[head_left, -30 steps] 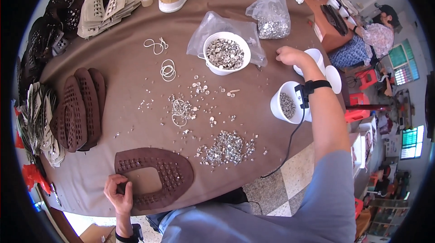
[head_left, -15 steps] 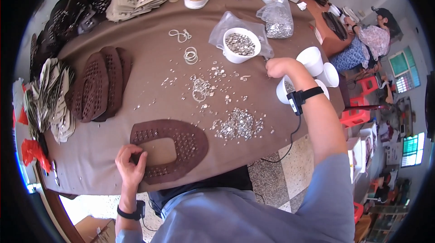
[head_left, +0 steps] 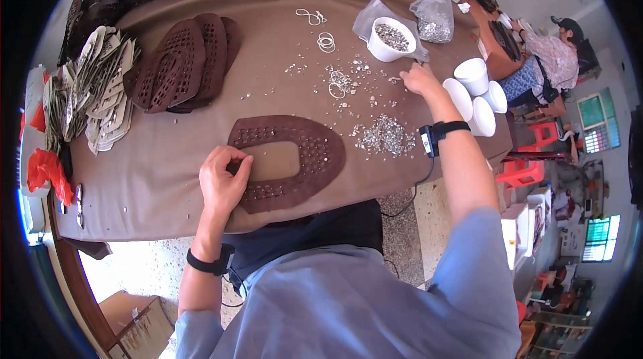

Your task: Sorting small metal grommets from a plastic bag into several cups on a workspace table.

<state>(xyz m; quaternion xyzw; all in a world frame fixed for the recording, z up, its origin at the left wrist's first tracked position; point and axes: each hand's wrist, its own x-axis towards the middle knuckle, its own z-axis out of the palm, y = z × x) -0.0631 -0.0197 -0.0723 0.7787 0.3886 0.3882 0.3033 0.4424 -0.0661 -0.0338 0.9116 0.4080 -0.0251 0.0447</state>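
On the brown-covered table lies a U-shaped dark brown perforated shoe upper [head_left: 320, 156], with shiny bits in some of its holes. My left hand [head_left: 224, 175] is closed, thumb against curled fingers, on the upper's left end; the grip covers that part. Farther right, my right hand [head_left: 420, 79] has fingers apart, one stretched to the left, with nothing visible in them. It hovers or rests just below a white tub [head_left: 388, 55] filled with small metal studs; contact with the table cannot be made out. A heap of silvery studs [head_left: 384, 136] lies left of my right forearm.
Several white cups [head_left: 471, 76] stand right of my forearm. Stacked brown uppers [head_left: 175, 64] and pale perforated pieces [head_left: 110, 108] lie at the left. Loose rings [head_left: 326, 42] and scattered studs are mid-table. A bag of studs [head_left: 435, 19] sits behind; a person [head_left: 546, 57] sits beyond.
The whole view has shifted, so the table sits higher in the picture. My right hand has moved left, away from the cups, its fingers spreading from a curl. My left hand keeps its hold.
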